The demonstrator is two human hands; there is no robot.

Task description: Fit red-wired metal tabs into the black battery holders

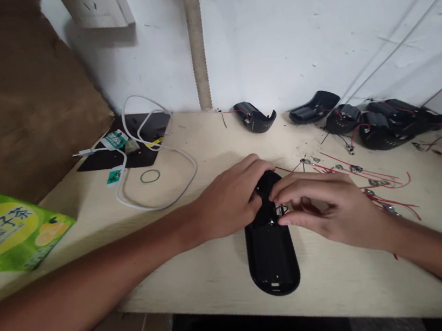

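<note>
The black casing looks light, slick; left hand sensibly clasps its twelve-o'clock end; right hand's narrow at one o'clock, whether holding anything I can't tell.

Two hands, one left hand and one right hand, meet at one long black casing by the front edge of the table. Along the back edge stand two separate black shells; towards the back right corner, more crowd together, at least three, overlapping too much for an exact count. Red wires and small metal parts near the right edge are too tangled to count. Towards the back left corner: one black sheet, one white cable, one green loop, two small green-and-white pieces. At the left edge, one green carton.
</note>
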